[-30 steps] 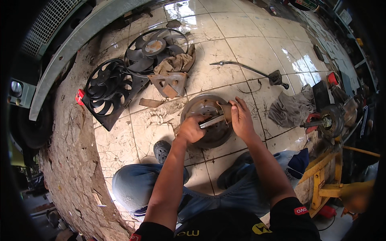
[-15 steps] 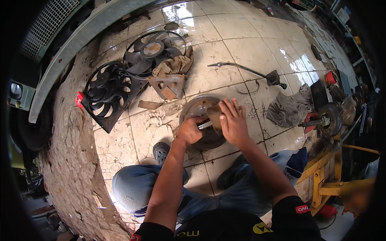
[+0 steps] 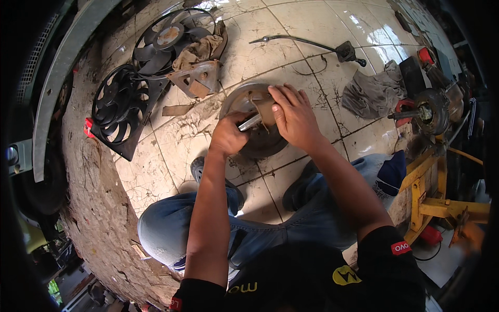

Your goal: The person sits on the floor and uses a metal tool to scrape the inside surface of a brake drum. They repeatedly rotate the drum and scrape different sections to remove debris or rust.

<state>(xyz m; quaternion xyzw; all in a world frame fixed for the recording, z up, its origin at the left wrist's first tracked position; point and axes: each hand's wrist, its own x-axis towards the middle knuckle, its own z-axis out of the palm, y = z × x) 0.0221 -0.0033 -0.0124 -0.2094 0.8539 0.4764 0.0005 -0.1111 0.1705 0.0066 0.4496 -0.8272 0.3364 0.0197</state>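
Head view: left hand (image 3: 228,134) grips a bar (image 3: 250,122) over the disc (image 3: 264,150); right hand (image 3: 297,119), fingers outstretched, has shifted across the brown piece (image 3: 264,112), suggesting a rubbing stroke.

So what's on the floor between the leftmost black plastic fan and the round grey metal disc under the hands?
In the head view, a flat brown strip lies on the dirty cream tiles between the fan and the disc.

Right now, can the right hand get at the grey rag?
Probably yes: nothing seems to stand between the right hand and the grey rag, though that hand touches the brown piece.
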